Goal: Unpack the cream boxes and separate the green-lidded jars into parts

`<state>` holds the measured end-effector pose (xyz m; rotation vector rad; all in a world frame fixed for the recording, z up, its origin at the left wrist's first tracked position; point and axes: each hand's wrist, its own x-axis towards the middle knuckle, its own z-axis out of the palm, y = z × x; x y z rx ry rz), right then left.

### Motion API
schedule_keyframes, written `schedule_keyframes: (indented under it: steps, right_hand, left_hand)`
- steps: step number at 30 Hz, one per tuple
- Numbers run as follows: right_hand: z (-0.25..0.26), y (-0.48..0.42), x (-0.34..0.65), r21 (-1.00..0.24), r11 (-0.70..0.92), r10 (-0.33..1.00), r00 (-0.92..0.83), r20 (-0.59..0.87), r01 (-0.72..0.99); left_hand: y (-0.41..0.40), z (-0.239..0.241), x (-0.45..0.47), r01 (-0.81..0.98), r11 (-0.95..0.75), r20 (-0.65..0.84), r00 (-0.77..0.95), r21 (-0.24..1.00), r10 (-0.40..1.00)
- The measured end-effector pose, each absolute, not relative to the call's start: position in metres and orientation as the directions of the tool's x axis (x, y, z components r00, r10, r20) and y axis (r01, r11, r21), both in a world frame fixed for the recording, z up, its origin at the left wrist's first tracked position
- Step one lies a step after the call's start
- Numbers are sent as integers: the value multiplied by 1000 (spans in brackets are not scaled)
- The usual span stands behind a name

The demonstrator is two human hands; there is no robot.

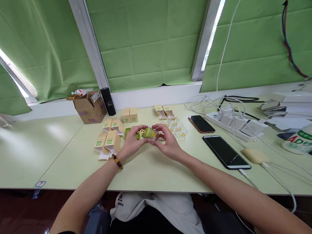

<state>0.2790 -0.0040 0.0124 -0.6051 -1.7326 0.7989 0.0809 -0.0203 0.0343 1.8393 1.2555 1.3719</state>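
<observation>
Over the table, both of my hands meet around a small green case with a cream loop on its left end. My left hand grips the case between thumb and fingers. On the right end sits a clear plastic cover with a yellow spot, pinched by my right hand. Whether the cover is fully seated cannot be made out. Another green piece lies behind my left hand, partly hidden. Several clear plastic covers with yellow spots lie just beyond my right hand.
Open small cartons stand left of my hands; more cartons stand behind. Two phones, a power strip and tangled cables lie right. A cardboard box and black bottle stand near the wall.
</observation>
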Motion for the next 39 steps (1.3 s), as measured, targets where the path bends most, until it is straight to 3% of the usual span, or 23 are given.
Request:
schedule_keyframes:
  steps: [4, 9, 16, 22, 26, 29, 31, 33, 36, 39]
  right_hand:
    - [9, -3, 276, -795, 607, 758, -305, 577, 7]
    - [10, 5, 278, -877, 405, 815, -333, 475, -259]
    - [23, 12, 292, -859, 165, 836, -393, 383, -485]
    - [26, 11, 295, -838, 61, 834, -433, 341, -543]
    - [22, 10, 290, -851, 254, 875, -267, 405, -460]
    - [19, 5, 288, -844, 501, 838, -138, 529, -190]
    - [17, 1, 288, -742, 669, 741, -114, 662, 45]
    - [14, -2, 287, -564, 799, 597, -156, 787, 210]
    - [12, -5, 286, -371, 892, 428, -222, 876, 258]
    - [13, -5, 286, -359, 917, 391, -203, 898, 175]
  left_hand:
    - [-22, 38, 87, 449, -407, 455, 3, 795, 891]
    - [-21, 51, 89, 475, -464, 495, 68, 747, 866]
    - [-8, 57, 92, 298, -485, 508, 2, 822, 862]
    - [-19, 35, 95, 379, -524, 570, -12, 763, 821]
    - [-29, 32, 98, 447, -537, 597, 11, 715, 802]
    - [-30, 27, 106, 343, -527, 544, 54, 778, 838]
    - [-28, 21, 114, 171, -506, 493, 114, 846, 863]
    - [-26, 16, 119, -34, -468, 467, 163, 883, 869]
    - [-22, 13, 119, -249, -387, 434, 169, 888, 885]
    - [-19, 16, 112, -356, -319, 393, 160, 879, 905]
